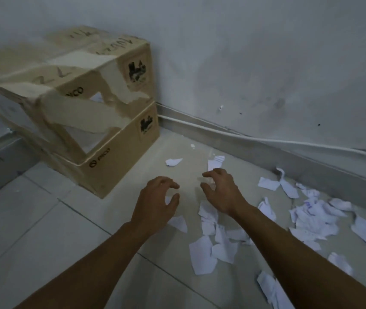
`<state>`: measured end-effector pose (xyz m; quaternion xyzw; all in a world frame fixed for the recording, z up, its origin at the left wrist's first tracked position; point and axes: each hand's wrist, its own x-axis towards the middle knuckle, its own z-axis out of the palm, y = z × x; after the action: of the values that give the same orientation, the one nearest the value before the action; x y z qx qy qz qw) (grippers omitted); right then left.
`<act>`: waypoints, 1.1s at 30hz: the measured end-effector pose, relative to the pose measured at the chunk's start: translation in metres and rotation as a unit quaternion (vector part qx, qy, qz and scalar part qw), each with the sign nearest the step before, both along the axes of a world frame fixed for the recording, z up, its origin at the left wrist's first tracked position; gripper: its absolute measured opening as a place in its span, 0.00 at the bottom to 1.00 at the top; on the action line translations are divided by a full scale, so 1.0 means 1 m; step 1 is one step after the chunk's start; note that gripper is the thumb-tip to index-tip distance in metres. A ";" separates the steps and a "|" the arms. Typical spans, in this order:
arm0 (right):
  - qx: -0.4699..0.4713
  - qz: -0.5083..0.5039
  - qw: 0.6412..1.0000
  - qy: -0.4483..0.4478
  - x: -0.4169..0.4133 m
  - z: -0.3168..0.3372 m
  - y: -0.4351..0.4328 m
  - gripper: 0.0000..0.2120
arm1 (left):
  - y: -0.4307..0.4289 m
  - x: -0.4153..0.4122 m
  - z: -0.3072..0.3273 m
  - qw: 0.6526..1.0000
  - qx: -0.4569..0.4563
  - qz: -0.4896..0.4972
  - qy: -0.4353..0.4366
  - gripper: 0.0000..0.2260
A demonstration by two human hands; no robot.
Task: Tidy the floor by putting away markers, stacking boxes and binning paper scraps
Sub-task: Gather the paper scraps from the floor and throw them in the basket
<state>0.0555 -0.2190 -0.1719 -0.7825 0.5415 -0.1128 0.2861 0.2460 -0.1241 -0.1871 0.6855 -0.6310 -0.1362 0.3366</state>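
2 cardboard boxes are already stacked in the far left corner. The upper box (70,85) sits slightly askew on the lower box (119,161), and both have torn tape and ripped fronts. Judging from how they lie, that part of the job looks done. 0 markers and 0 bins show anywhere in view, so I cannot tell where the rubbish is meant to go.

The step in hand appears to be the paper scraps (201,255). They lie scattered over the tiled floor (44,230), mostly to the right and near, with 3 loose pieces farther off toward the wall (266,63). I count at least 20, but they overlap in a heap at the right edge, so an exact figure is beyond me.

2 bare hands reach out low over the floor, between the boxes and the litter. The left hand (155,201) has its fingers loosely curved and spread, gripping nothing. The right hand (221,192) is curved the same way, thumb apart from the fingers. A pale blur by its fingertips is probably a scrap lying beyond it, not something pinched.

The next move, as I judge it, calls for lowering both hands onto the nearest pieces, sweeping them into 1 bunch and closing the fingers round it. Thin paper may slide on smooth tile instead of lifting.
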 end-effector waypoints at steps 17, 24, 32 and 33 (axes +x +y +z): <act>-0.140 0.046 0.988 -0.038 0.030 -0.064 -0.027 0.18 | -0.032 -0.017 -0.070 0.991 0.066 0.114 0.035 0.37; -0.032 0.152 0.987 0.032 0.079 -0.046 -0.074 0.26 | -0.029 -0.017 -0.072 0.992 0.033 0.110 0.059 0.34; -0.049 0.203 0.976 0.056 0.070 -0.061 -0.055 0.21 | -0.025 -0.012 -0.073 0.992 0.030 0.078 0.096 0.31; -0.051 0.202 0.977 0.043 0.062 -0.062 -0.050 0.20 | -0.023 -0.012 -0.074 0.993 0.031 0.069 0.090 0.31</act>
<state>0.1175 -0.2685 -0.2334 -0.8933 0.3777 -0.0457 0.2392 0.2341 -0.1475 -0.2610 0.7224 -0.5448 -0.1935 0.3794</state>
